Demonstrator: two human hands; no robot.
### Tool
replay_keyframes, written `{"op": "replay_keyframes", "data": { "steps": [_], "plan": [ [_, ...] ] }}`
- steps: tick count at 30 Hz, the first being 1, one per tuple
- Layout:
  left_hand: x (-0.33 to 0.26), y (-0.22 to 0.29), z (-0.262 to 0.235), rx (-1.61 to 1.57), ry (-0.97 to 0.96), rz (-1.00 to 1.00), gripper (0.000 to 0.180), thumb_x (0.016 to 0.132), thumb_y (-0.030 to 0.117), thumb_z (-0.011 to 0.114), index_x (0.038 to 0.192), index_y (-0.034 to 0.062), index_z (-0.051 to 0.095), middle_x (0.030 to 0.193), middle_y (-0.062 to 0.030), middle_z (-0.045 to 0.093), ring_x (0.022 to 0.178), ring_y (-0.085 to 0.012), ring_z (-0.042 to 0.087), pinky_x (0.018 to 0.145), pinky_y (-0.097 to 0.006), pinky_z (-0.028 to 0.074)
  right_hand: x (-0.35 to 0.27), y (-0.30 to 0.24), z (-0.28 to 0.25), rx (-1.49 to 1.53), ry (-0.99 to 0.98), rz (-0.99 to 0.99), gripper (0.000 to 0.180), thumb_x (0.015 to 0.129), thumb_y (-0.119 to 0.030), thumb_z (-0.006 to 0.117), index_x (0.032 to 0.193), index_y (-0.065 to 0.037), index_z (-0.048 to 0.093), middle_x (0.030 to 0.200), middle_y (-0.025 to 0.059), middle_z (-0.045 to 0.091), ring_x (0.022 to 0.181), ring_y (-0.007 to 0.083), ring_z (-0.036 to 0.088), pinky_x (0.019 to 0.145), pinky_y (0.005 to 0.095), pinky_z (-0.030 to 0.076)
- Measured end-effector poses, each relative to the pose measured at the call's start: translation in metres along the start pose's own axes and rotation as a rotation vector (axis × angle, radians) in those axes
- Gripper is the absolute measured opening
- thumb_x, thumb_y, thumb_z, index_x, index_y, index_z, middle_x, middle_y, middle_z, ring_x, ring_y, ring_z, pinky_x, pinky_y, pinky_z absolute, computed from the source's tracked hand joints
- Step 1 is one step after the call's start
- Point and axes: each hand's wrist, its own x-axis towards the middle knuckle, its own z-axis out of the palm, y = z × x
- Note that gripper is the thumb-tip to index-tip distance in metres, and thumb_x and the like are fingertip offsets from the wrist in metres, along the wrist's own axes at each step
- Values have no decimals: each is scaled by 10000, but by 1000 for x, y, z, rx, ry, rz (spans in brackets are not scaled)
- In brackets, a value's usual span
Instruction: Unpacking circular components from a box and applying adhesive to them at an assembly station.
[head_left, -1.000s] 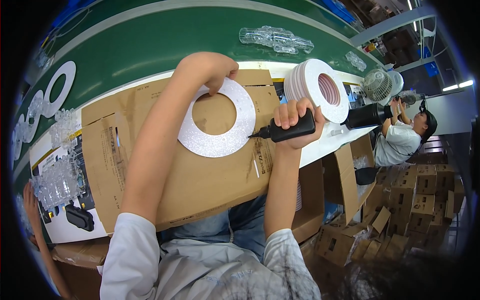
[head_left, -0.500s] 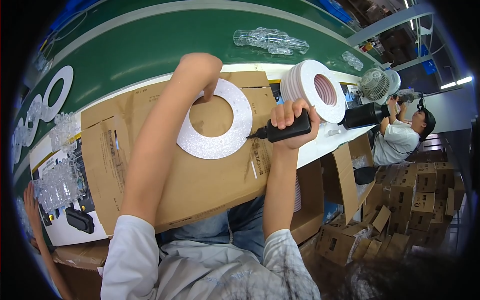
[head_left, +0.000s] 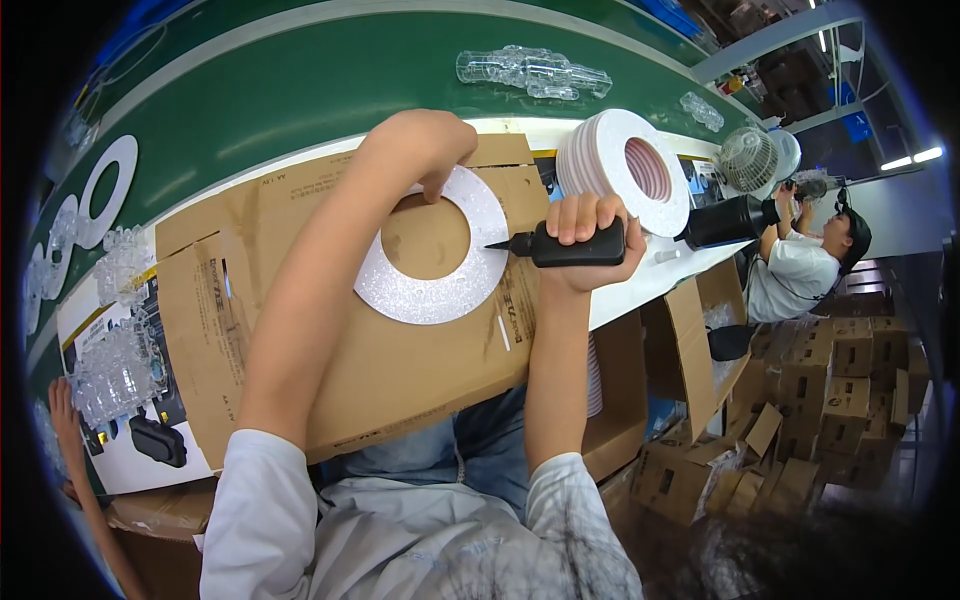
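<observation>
My left hand [head_left: 432, 150] presses its fingertips down on the far inner rim of the flat white glittery ring-shaped disc [head_left: 432, 250], which lies flat on the opened brown cardboard sheet [head_left: 350, 340] spread over the table. The fingers are curled downward, pinning the ring rather than gripping around it. My right hand [head_left: 592, 240] is closed in a fist around the black squeeze bottle with a pointed nozzle [head_left: 565, 246], held on its side with the tip pointing toward nine o'clock and meeting the ring's outer edge at its three o'clock side.

At one o'clock from the ring, just beyond my right hand, a stack of white ring discs with pinkish inner edges [head_left: 625, 165] stands on edge. Farther up, at twelve o'clock, a cluster of clear plastic parts [head_left: 530, 70] lies on the green conveyor belt [head_left: 300, 80]. At nine o'clock, more white rings [head_left: 105, 190] and clear plastic pieces [head_left: 115, 360] sit near the cardboard's left edge, with a second black bottle [head_left: 158, 440] below them. At three o'clock, well apart, another person in a white shirt [head_left: 800, 270] sits beside a small white fan [head_left: 748, 160].
</observation>
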Motion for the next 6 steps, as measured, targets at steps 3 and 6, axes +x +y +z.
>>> {"op": "replay_keyframes", "data": {
  "steps": [3, 6],
  "plan": [
    [-2, -3, 0, -23, 10, 25, 567, 568, 97, 839, 1080, 73, 597, 1054, -91, 648, 972, -281, 613, 793, -374, 506, -1, 5, 1, 12, 5, 19, 365, 902, -388, 316, 742, -83, 436, 588, 47, 458, 480, 164, 406, 478, 300, 368],
    [-5, -3, -2, -76, 7, 14, 572, 583, 112, 841, 1095, 68, 588, 1073, -100, 644, 994, -271, 610, 804, -372, 503, -1, 7, -1, 8, -14, 28, 363, 900, -394, 326, 755, -81, 439, 595, 55, 464, 484, 174, 415, 486, 301, 381]
  ]
}}
